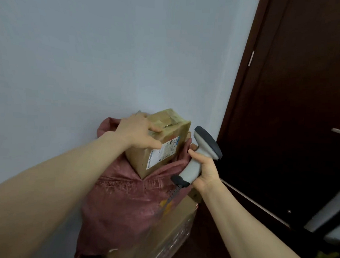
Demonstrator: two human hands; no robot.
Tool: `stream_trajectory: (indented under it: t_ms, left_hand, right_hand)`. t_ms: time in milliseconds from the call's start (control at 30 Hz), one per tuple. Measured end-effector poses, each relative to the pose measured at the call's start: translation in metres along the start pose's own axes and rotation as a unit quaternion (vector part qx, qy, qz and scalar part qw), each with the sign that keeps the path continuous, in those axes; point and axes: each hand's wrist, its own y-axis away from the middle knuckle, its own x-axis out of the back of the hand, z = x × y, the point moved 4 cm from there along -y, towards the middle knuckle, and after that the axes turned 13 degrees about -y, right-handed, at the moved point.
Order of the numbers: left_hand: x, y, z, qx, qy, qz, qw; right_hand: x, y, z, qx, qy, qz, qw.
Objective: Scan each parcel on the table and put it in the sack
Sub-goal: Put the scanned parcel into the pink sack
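While the parcel (171, 134) stands half in the mouth of the sack (124, 200), just below the middle of the frame, its lowest corner is already sunk between the pink folds and its labelled face is turned toward you. Its long axis runs nearly upright, leaning a little toward the upper right. Your left hand (135, 130) sits on top of it, fingers over the upper edge and thumb laid down the near face beside the label, so you grip it from above. The way in is straight down that axis, and this hand is the one to push.

Your right hand (204, 168) is just to the parcel's right, close to the sack's rim, wrapped round the handle of the scanner (201, 149); whether it also touches the rim I cannot tell. Beside the sack at lower centre lies a carton (181, 216). The wall (110, 49) is behind, the dark door (301, 94) at right.
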Motion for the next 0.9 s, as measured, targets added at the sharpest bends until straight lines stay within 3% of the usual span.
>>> stream_trajectory:
  t_ms: [100,300,467,567,633,667,733,800,833,900]
  left_hand:
    - [-0.002,-0.003,0.003,0.0,-0.026,0.003,1.0]
    - [-0.012,-0.013,-0.001,-0.012,0.105,-0.094,0.99]
    - [-0.032,-0.015,-0.018,0.021,0.13,-0.109,0.985]
    - [-0.05,-0.015,-0.038,0.057,0.087,-0.068,0.992]
    - [-0.056,-0.013,-0.053,0.123,0.131,0.03,0.983]
    - [-0.058,-0.011,-0.063,0.18,0.189,0.101,0.96]
    - [-0.068,-0.002,-0.09,0.342,0.29,0.2,0.871]
    - [-0.107,0.007,-0.117,0.498,0.348,0.128,0.784]
    - [-0.131,0.012,-0.126,0.536,0.402,0.079,0.738]
    - [-0.175,0.013,-0.13,0.513,0.546,0.044,0.661]
  right_hand:
    - [-0.005,0.003,0.0,-0.003,0.007,-0.022,1.0]
    - [-0.023,-0.002,-0.001,0.008,-0.013,-0.062,0.998]
    - [-0.042,0.002,0.0,0.018,0.002,-0.112,0.994]
    - [-0.053,-0.003,0.008,-0.013,0.026,-0.124,0.992]
    - [-0.061,-0.007,0.014,-0.042,0.046,-0.134,0.989]
    - [-0.065,-0.009,0.017,-0.054,0.06,-0.138,0.987]
    - [-0.071,-0.013,0.021,-0.062,0.103,-0.131,0.984]
    - [-0.074,-0.017,0.024,-0.047,0.154,-0.117,0.98]
    - [-0.075,-0.019,0.027,-0.04,0.179,-0.114,0.976]
    - [-0.076,-0.023,0.032,-0.03,0.227,-0.103,0.968]
